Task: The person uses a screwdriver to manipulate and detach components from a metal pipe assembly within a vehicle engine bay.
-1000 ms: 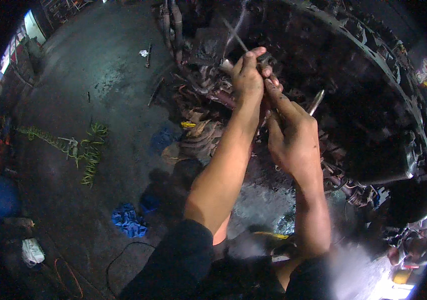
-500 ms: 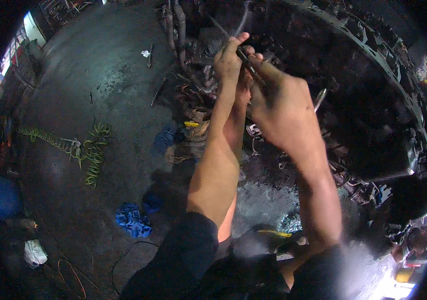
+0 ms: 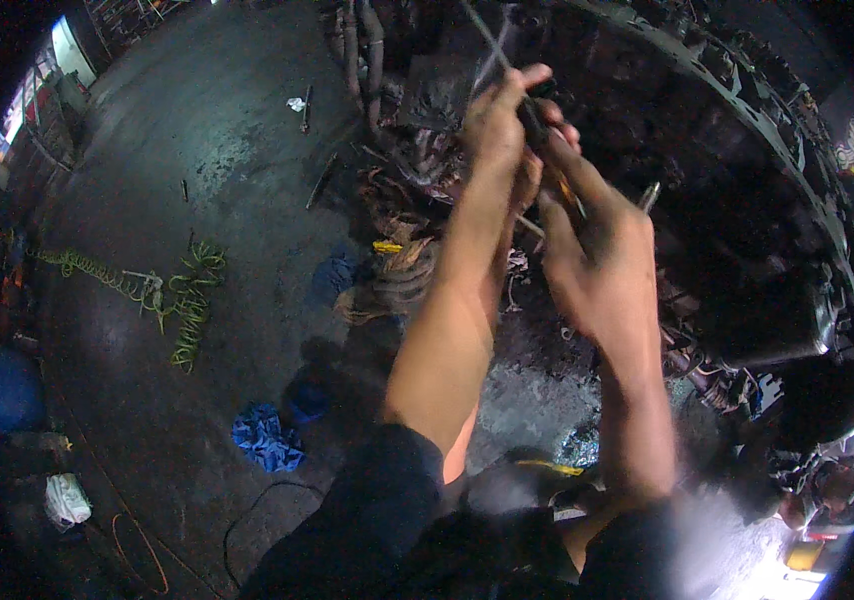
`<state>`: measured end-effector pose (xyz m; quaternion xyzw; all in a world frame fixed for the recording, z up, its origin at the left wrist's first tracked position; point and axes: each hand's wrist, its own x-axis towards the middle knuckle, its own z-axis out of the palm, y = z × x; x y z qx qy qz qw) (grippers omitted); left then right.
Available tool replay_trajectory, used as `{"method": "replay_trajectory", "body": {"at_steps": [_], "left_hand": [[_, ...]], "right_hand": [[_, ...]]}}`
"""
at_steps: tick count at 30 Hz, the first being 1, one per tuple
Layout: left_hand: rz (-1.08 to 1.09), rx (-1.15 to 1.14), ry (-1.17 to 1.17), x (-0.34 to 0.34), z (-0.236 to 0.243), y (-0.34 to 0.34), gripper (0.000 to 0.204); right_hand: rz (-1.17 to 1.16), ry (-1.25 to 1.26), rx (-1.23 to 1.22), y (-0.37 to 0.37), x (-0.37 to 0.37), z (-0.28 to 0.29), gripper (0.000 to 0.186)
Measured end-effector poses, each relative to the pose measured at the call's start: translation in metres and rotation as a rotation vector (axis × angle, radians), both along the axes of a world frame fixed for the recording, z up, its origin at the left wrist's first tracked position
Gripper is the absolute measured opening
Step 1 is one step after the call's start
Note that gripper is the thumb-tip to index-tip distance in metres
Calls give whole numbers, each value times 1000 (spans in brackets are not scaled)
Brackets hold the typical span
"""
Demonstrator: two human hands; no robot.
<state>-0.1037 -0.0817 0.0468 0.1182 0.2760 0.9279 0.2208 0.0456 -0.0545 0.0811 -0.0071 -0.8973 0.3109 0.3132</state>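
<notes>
Out ahead at the upper middle, both hands meet on a long, dark, thin-shafted tool (image 3: 539, 126). My left hand (image 3: 497, 122) is closed around it, with a thin rod (image 3: 487, 35) running up and away beyond the fingers. Closer to me, my right hand (image 3: 602, 235) wraps the tool's near end, where a small amber stretch shows between thumb and fingers. The tool's exact kind is unclear in the dim light, and my fingers cover part of it. Dark, greasy machine parts (image 3: 437, 90) lie beyond and around the hands.
Dark machinery with a curved metal edge (image 3: 767, 110) fills the right side. On the floor at left lie a coiled green hose (image 3: 192, 310), a crumpled blue cloth (image 3: 267, 438) and a white bundle (image 3: 68, 500). Brownish rags (image 3: 397, 285) lie left of my left forearm.
Both hands have shifted to the right together with the tool. More of the thin rod beyond my left hand shows, and the amber stretch has come into view.
</notes>
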Motion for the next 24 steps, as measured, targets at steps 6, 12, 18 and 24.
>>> {"method": "replay_trajectory", "body": {"at_steps": [6, 12, 18, 24], "left_hand": [[-132, -74, -128, 50, -23, 29, 39], [21, -158, 8, 14, -25, 33, 40], [-121, -120, -28, 18, -41, 31, 45], [47, -58, -1, -9, -40, 30, 42]], "right_hand": [[-120, -154, -240, 11, 49, -13, 45], [-147, 37, 59, 12, 16, -30, 42], [-140, 33, 139, 6, 23, -41, 45], [-98, -85, -49, 3, 3, -27, 46]]}}
